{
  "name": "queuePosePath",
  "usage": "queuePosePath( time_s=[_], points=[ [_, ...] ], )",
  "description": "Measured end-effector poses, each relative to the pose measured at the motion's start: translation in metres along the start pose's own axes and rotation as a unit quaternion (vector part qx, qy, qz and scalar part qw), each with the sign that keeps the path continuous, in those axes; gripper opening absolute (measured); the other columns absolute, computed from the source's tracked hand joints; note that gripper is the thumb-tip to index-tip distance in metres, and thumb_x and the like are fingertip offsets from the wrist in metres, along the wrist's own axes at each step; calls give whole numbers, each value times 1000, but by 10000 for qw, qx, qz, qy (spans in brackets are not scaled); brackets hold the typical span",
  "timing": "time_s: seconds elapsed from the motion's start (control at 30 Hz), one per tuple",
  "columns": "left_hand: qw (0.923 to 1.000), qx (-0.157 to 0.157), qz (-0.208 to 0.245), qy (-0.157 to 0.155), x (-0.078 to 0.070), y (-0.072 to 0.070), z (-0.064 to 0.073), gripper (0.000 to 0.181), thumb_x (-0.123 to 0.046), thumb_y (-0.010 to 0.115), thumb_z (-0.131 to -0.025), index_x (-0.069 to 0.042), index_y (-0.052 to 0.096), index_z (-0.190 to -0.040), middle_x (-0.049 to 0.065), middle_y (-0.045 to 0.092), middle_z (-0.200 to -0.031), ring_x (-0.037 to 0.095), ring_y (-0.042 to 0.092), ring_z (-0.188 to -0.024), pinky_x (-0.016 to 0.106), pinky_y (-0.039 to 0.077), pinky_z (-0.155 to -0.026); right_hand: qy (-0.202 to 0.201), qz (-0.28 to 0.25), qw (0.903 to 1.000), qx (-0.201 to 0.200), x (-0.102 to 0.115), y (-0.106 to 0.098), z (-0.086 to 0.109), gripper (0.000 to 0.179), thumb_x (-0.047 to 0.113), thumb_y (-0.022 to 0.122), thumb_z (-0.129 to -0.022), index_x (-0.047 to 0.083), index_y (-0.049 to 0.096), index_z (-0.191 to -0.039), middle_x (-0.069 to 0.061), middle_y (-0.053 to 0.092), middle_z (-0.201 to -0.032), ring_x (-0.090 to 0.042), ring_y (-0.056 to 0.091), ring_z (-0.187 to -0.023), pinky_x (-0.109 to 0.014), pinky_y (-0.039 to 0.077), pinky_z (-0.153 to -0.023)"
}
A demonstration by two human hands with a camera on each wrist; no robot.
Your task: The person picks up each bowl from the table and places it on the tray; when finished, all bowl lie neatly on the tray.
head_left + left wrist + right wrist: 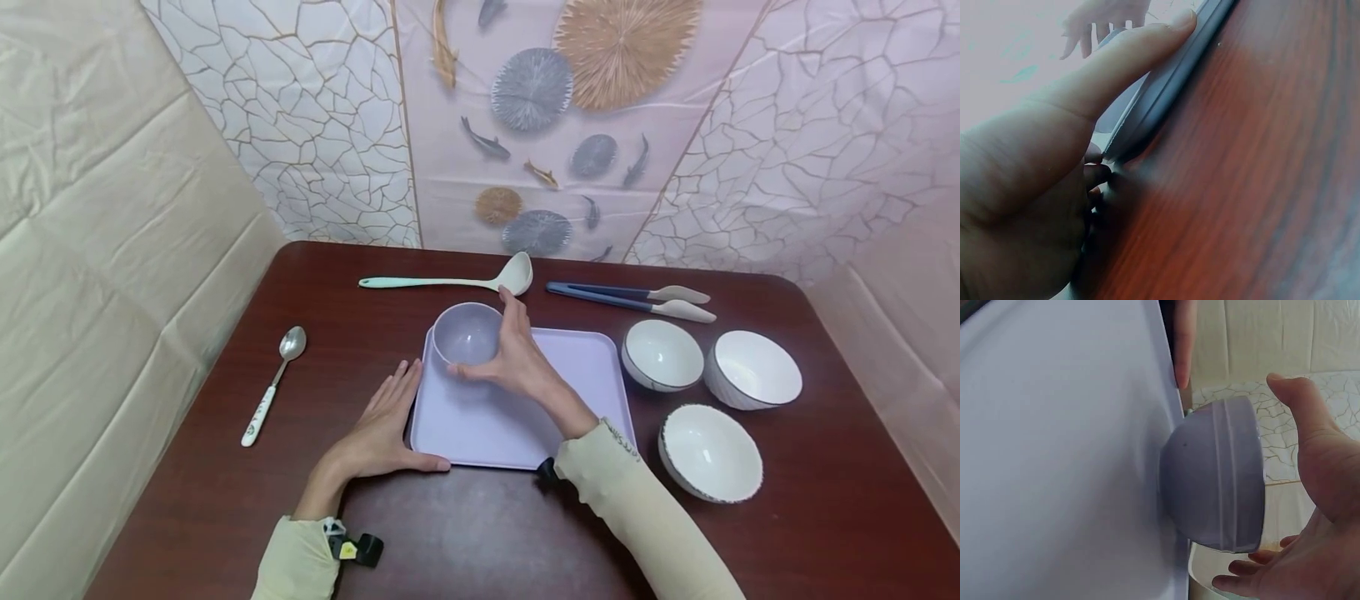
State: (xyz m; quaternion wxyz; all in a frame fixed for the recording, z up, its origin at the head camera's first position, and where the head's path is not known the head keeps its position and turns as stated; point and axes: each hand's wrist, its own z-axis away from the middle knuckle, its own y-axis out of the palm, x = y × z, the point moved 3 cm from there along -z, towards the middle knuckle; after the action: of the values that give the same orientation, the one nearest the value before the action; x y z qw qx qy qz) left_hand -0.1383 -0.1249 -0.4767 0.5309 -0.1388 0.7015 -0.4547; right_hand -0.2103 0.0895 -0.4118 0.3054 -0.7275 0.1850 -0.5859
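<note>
A purple bowl (467, 335) sits upright at the back left corner of a lavender tray (517, 433). My right hand (521, 354) is spread around the bowl's right side. In the right wrist view, the thumb of that hand (1329, 475) stands apart from the rim, while its fingers reach close beside the bowl (1222, 475). My left hand (378, 429) lies against the tray's left front corner, fingers straight along the left edge and thumb at the front edge. From the left wrist view, the left thumb (1129, 59) extends along the tray's rim (1160, 94).
A ladle (450, 283) and blue-handled tongs (637, 300) lie behind the tray. On the left is a spoon (273, 383) with a white handle. Three white bowls stand to the right: one near the tray (663, 357), one farther right (753, 371), one in front (711, 454).
</note>
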Motion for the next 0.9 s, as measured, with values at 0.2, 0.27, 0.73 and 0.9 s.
queuePosePath(
  time_s=[0.2, 0.27, 0.73, 0.9],
  points=[
    [9999, -90, 6, 89, -1, 4, 1, 139, -76, 75, -61, -5, 3, -157, 13, 6, -163, 28, -1, -149, 47, 4, -118, -103, 566, 9982, 168, 23, -51, 28, 115, 53, 81, -75, 7, 12, -155, -17, 25, -154, -29, 29, -140, -47, 31, -111],
    [9999, -110, 7, 72, -2, 4, 1, 139, -76, 76, -61, -6, 3, -157, 12, 6, -163, 27, -1, -149, 46, 4, -118, -298, 770, 9965, 98, 27, -83, 42, 106, 50, 78, -79, 6, 17, -154, -16, 28, -153, -29, 29, -140, -48, 28, -112],
    [10000, -64, 29, 0, -2, 3, 2, 140, -76, 75, -61, -8, 1, -158, 9, 5, -163, 23, -2, -149, 45, 3, -118, 1022, 1063, 9787, -1428, -120, -254, 132, 93, 36, 76, -86, 5, 22, -154, -25, 30, -152, -43, 28, -138, -63, 23, -109],
    [10000, -87, 10, 33, -3, 2, 1, 139, -77, 74, -61, -8, 2, -158, 9, 5, -163, 23, -2, -149, 45, 4, -118, 1349, 991, 9746, -1490, -171, -257, 149, 109, 32, 79, -83, -5, 5, -154, -36, 12, -152, -53, 15, -138, -69, 16, -108]
  ],
)
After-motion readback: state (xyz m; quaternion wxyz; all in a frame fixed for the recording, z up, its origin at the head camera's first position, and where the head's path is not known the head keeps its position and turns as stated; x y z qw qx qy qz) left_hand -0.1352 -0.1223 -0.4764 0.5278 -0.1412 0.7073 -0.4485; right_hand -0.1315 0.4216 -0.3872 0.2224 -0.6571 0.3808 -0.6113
